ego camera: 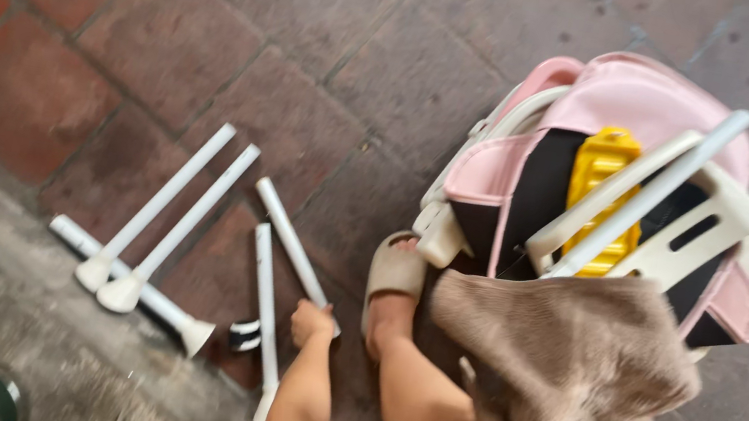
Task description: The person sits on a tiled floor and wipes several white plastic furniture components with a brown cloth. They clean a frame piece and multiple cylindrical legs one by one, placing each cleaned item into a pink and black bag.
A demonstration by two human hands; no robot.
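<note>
Left hand (312, 320): fingers curling around a tube's lower end.
Tube (292, 241): white, slim, lying on brick floor (31, 82), running up-left.
Right hand: lying hidden; grip unclear.

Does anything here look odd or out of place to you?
Yes. The pink padded seat lies tipped over on the brick floor, with its white frame and yellow buckle facing up. White tube legs lie scattered loose beside it instead of attached. The left hand grips one tube; the right hand is out of view.
</note>
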